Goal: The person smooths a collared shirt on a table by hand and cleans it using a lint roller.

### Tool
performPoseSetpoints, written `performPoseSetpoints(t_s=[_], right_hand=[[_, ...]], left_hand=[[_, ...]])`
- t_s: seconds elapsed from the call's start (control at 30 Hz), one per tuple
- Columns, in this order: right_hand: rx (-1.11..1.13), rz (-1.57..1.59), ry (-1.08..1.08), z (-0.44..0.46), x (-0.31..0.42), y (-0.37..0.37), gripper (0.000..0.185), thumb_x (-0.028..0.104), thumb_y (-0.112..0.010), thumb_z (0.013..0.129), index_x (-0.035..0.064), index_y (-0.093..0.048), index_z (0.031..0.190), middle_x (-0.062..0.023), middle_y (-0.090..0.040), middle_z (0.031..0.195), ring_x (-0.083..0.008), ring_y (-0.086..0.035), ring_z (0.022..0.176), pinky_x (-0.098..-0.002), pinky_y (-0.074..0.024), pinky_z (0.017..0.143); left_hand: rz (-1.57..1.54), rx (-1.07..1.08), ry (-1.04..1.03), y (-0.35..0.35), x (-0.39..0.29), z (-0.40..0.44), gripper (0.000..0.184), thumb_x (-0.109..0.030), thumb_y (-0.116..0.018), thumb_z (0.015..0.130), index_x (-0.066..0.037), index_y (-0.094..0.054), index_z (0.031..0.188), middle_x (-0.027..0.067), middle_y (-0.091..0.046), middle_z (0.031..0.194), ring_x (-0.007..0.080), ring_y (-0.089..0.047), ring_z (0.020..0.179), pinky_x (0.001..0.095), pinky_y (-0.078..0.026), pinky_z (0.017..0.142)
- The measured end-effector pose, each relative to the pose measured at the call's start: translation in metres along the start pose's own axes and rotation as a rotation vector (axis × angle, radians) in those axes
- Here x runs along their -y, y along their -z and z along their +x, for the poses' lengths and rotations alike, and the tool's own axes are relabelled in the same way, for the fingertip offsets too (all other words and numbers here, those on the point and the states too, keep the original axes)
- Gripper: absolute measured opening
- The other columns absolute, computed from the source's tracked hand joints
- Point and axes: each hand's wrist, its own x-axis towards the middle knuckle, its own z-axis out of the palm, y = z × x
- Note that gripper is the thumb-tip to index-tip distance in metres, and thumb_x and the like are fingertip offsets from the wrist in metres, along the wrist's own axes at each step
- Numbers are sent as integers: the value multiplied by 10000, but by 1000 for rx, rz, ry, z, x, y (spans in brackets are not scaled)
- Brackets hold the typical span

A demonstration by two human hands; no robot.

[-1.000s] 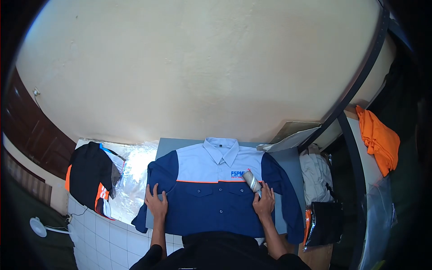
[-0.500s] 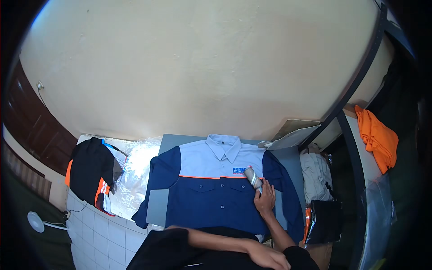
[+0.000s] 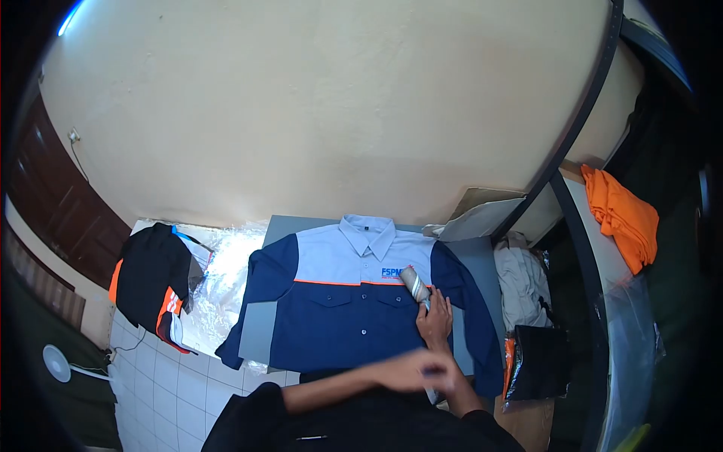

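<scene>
A long-sleeved shirt (image 3: 324, 316), navy below and light grey above with an orange stripe, lies front up on a grey table (image 3: 258, 331). My right hand (image 3: 434, 320) rests on its right chest area, closed around the lower end of a lint-roller-like tool (image 3: 414, 285), whose roll lies by the printed lettering. My left hand (image 3: 422, 373) crosses in front of my body and passes over my right forearm. It is blurred, and its fingers are hard to make out.
Left of the table, a black and orange garment (image 3: 154, 279) lies beside clear plastic (image 3: 226, 279). At right are beige cloth (image 3: 521, 282), a black packaged item (image 3: 538, 361) and orange cloth (image 3: 621, 215) on a shelf. Cardboard (image 3: 478, 215) leans at the back right.
My left hand has left the shirt's left side, swung across my body to the right and risen toward my right wrist. My right hand stays by the tool. The view has shifted slightly.
</scene>
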Motion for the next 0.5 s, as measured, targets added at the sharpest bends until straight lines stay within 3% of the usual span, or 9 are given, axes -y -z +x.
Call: performPoseSetpoints(t_s=[0.03, 0.1, 0.13, 0.2, 0.3, 0.4, 0.5], right_hand=[[3, 3, -8, -2, -1, -2, 465, 176, -620, 998, -70, -631, 1393, -219, -621, 1559, -382, -559, 1479, -518, -330, 1300], [-13, 15, 9, -3, 2, 0, 465, 176, -623, 993, -66, -634, 1390, -219, -619, 1561, -384, -560, 1478, -524, -332, 1298], [-23, 22, 16, -3, 2, 0, 465, 176, -624, 991, -64, -635, 1389, -219, -617, 1563, -385, -560, 1477, -527, -332, 1297], [-30, 19, 19, -1, 3, 1, 451, 172, -624, 990, -58, -640, 1378, -217, -614, 1567, -385, -563, 1473, -536, -336, 1294], [-40, -9, 42, -3, 2, -1, 433, 169, -620, 994, -52, -646, 1366, -217, -619, 1559, -375, -563, 1477, -541, -342, 1289], [-39, 8, 21, -3, 0, -3, 427, 174, -620, 995, -50, -649, 1358, -218, -619, 1559, -372, -566, 1475, -536, -344, 1289], [-18, -17, 8, -3, 2, -2, 449, 181, -616, 998, -53, -641, 1380, -219, -618, 1560, -374, -572, 1469, -525, -345, 1291]], left_hand=[[129, -276, 1, 21, 15, -13, 158, -176, -707, 1078, -19, -723, 1093, 57, -745, 1045, 149, -704, 1017, 332, -565, 920], [887, -746, 170, 69, 27, -50, 227, -239, -755, 1007, -61, -759, 1147, 115, -788, 1106, 305, -760, 1067, 426, -575, 967], [1048, -905, 299, 89, 43, -78, 359, -368, -747, 997, -101, -756, 1236, 138, -759, 1255, 347, -701, 1219, 566, -480, 1094], [1268, -1125, 528, 132, 92, -133, 492, -429, -701, 1024, -184, -686, 1449, 184, -611, 1542, 381, -519, 1484, 615, -334, 1234], [1388, -1123, 692, 165, 121, -184, 594, -487, -629, 1058, -300, -556, 1618, 205, -372, 1744, 418, -285, 1639, 619, -211, 1311], [1401, -1035, 746, 172, 130, -199, 600, -523, -570, 1081, -368, -503, 1657, 193, -280, 1797, 399, -203, 1678, 597, -155, 1340], [1445, -1051, 744, 171, 136, -197, 604, -522, -556, 1085, -369, -488, 1665, 174, -288, 1798, 383, -213, 1677, 578, -161, 1343]])
